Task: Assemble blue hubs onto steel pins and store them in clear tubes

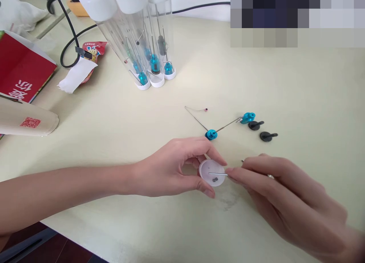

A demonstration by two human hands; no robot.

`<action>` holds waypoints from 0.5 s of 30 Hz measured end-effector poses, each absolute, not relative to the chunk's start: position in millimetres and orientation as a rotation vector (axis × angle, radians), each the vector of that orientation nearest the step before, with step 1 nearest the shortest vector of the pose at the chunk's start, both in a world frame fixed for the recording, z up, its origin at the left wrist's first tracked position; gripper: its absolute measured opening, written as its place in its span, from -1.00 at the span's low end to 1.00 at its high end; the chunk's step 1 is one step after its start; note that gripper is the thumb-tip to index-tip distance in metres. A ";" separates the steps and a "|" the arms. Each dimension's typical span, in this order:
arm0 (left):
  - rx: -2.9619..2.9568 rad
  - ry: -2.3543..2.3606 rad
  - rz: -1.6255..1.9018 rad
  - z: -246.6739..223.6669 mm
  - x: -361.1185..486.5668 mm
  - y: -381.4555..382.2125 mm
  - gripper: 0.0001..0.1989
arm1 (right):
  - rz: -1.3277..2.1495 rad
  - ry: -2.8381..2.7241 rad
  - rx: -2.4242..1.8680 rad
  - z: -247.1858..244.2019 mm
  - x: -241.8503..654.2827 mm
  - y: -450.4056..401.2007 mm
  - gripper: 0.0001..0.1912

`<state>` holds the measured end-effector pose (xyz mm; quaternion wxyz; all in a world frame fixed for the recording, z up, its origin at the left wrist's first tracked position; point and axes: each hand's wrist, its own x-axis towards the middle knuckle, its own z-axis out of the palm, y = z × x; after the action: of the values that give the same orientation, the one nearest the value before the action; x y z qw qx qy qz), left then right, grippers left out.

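Observation:
My left hand [182,168] grips a small round white cap [205,176] between thumb and fingers, its hollow side facing up. Small dark bits [215,179] lie inside the cap. A thin metal rod [219,174] is pinched in my right hand [285,198], and its tip reaches over the inside of the cap. Beyond my left fingers sits a blue fitting [211,134] with thin wires. One wire runs to a second blue fitting [247,118] on the right. Two black round pieces with stems [256,125] [268,136] lie beside that one.
Three clear tubes with white lids [99,4] stand at the back, holding blue fittings and wires. On the left are a red box [25,65], a pale cylinder [28,118], a torn wrapper [94,50] and a black cable [68,19]. The table [128,232] ends at the lower left.

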<state>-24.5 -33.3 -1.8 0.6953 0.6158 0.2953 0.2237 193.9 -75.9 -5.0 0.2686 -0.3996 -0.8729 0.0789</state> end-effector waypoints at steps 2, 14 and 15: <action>1.329 0.651 0.511 -1.8 -24.1 -33.5 -0.67 | 0.184 -2.373 -1.095 -4.6 195.2 -76.6 -0.79; 1.289 0.605 0.573 -3.9 -24.8 -32.9 -0.65 | 0.130 -2.285 -0.972 -2.2 188.6 -74.0 -0.89; 1.292 0.604 0.574 -3.7 -24.8 -32.9 -0.66 | 0.138 -2.280 -0.961 -2.6 188.6 -74.1 -0.88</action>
<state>-24.8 -32.9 -3.7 0.7187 0.5843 0.2732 0.2595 188.6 -74.1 -2.6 0.3258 -0.3667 -0.8699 0.0526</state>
